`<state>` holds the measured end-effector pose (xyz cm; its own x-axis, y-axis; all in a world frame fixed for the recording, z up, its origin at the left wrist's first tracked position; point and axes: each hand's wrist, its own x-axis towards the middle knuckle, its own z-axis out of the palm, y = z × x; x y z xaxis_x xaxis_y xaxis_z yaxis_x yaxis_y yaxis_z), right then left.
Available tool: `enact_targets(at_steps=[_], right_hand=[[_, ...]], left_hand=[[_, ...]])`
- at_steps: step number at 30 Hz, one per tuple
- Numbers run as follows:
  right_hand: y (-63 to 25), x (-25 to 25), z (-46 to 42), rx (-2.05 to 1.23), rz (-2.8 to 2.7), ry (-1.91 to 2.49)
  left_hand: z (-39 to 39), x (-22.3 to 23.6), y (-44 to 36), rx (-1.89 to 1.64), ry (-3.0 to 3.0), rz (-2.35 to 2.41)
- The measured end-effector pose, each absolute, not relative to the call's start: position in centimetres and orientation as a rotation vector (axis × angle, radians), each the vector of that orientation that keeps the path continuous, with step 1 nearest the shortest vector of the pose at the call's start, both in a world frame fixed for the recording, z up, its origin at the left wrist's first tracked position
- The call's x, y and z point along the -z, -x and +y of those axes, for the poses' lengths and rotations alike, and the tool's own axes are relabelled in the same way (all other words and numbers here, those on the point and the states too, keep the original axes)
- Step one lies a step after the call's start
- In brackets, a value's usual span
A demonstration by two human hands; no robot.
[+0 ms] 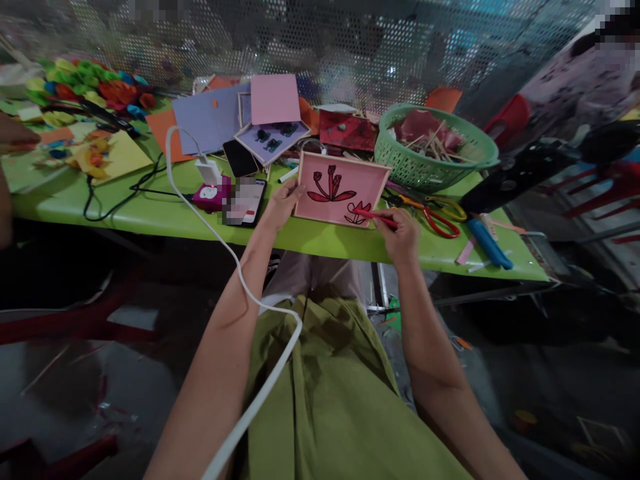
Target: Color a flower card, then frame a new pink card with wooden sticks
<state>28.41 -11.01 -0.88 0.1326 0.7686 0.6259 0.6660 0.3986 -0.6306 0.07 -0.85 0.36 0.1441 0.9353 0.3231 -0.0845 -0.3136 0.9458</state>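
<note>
A pink card in a thin wooden frame [320,208] is tilted up at the table's front edge. It bears a flower drawn in black outline and coloured red, plus a smaller flower at lower right that is partly red. My left hand [286,200] grips the card's left edge, thumb on the front. In my right hand [403,233] is a red marker [384,219], its tip at the smaller flower. Just right of that hand lie scissors with red and yellow handles [443,220]. A phone with a lit screen [247,203] lies left of my left hand.
A green basket [387,150] of sticks and scraps stands behind on the green table [330,241]. A blue-handled tool [490,245] lies at right. A white cable [227,248] runs from a charger [207,170] across my left arm. Another person's hand [17,137] shows at far left.
</note>
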Motion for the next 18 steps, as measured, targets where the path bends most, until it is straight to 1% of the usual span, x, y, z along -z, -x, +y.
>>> enact_targets(at_steps=[18], right_hand=[[-28.58, 0.74, -11.14, -0.103, -1.576, 1.274]], left_hand=[[-0.89, -0.37, -0.26, -1.354, -1.428, 0.828]])
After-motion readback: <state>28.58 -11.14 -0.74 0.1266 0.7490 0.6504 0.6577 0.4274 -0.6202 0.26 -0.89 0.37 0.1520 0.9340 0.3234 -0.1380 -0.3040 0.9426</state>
